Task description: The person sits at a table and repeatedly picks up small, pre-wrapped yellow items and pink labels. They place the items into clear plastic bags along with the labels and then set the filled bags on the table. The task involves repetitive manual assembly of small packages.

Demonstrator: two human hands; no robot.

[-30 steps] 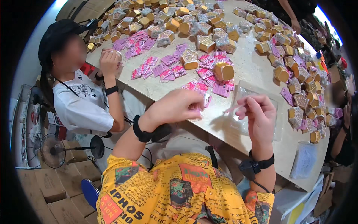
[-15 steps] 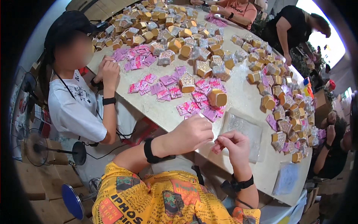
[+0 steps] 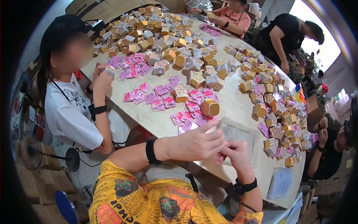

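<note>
My left hand (image 3: 197,144) reaches across to meet my right hand (image 3: 235,152) above the table's near edge. The fingertips of both are pinched together close to each other; whatever lies between them is hidden or too small to name. My left thumb sticks out away from the fingers. Just beyond my left hand lie pink printed tags (image 3: 181,117), some with thin loops. A gold faceted block (image 3: 210,108) stands among them, and another gold and glittery piece (image 3: 180,92) sits further back. A flat clear plastic bag (image 3: 244,139) with small shiny contents lies behind my right hand.
Heaps of gold and glittery blocks (image 3: 168,55) cover the table's far side, with more (image 3: 287,120) along the right. A second plastic bag (image 3: 280,183) lies at the right edge. To my left, a co-worker (image 3: 71,100) holds a small piece; other people work around the table.
My left hand has opened out somewhat, its thumb now extended, and shifted right toward my right hand. The view has moved slightly. The co-worker at left now holds a glittery piece up.
</note>
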